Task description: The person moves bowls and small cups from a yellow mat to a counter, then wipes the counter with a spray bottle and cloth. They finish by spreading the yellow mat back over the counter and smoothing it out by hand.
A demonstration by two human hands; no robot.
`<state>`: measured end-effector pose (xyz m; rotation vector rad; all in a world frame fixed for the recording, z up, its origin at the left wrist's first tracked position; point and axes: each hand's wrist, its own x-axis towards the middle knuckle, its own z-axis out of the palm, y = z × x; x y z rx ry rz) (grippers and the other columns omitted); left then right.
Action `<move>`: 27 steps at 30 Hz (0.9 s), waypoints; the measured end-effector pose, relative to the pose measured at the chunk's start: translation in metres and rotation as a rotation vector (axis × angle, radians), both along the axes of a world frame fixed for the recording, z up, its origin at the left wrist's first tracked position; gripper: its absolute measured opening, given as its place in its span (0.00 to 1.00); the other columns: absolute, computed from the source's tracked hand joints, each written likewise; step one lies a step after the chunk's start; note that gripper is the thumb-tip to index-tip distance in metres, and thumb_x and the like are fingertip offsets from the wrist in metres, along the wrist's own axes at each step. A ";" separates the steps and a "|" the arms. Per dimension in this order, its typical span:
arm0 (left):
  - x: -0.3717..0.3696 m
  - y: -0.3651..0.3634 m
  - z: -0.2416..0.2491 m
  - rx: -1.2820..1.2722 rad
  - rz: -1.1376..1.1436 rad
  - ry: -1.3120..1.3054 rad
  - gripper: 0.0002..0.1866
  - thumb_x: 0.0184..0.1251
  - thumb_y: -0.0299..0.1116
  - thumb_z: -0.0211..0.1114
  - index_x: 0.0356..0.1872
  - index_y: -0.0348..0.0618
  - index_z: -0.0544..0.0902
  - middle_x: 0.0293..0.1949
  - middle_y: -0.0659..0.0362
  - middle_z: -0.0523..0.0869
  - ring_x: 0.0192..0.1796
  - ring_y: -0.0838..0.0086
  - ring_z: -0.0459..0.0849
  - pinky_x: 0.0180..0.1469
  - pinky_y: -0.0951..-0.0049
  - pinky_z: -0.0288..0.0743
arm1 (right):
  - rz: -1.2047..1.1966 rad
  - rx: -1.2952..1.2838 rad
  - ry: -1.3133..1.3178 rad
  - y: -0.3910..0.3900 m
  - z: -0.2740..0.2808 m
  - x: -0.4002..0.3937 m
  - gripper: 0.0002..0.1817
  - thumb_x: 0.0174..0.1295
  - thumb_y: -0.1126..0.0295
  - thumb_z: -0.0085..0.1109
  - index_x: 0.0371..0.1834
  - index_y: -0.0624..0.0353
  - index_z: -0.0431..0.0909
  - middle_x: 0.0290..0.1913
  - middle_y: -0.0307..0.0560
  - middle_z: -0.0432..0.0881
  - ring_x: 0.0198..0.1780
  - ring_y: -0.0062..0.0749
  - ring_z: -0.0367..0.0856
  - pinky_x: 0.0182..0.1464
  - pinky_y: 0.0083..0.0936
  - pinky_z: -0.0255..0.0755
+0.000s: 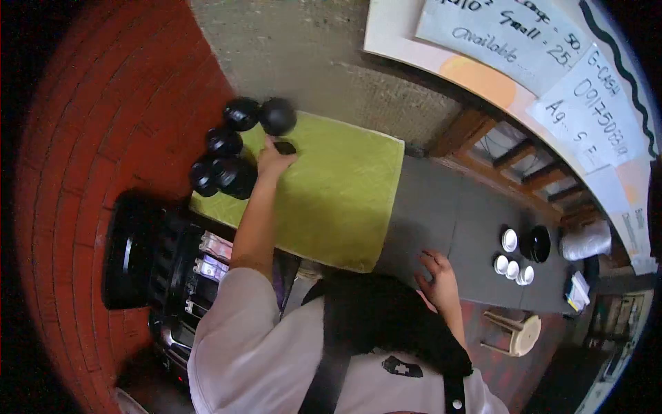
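Black harness [386, 314] over pale shirt [238, 314] sat closest, head view. Left hand [274, 164] half-curled at small black object [285, 148] over green cloth [338, 193], beside round black items [224, 141]; I couldn't tell if gripped. Right hand [441, 283], loosely spread, held nothing by grey counter [441, 214].

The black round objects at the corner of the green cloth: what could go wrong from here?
The left hand is close beside the black round objects, which are clustered together, so it might knock one into another. The small black item at that hand could slip; whether it is firmly held can't be told. The green cloth might shift if tugged, disturbing whatever rests on it.
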<state>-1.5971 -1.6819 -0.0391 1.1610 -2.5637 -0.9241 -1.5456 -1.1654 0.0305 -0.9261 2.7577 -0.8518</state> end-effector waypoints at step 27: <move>-0.015 0.540 0.097 1.814 -0.837 0.526 0.38 0.57 0.24 0.71 0.68 0.49 0.60 0.62 0.55 0.71 0.65 0.65 0.73 0.63 0.61 0.74 | 0.017 -0.491 0.053 0.208 0.096 -0.085 0.47 0.39 0.66 0.80 0.67 0.62 0.68 0.66 0.60 0.72 0.69 0.52 0.69 0.69 0.39 0.64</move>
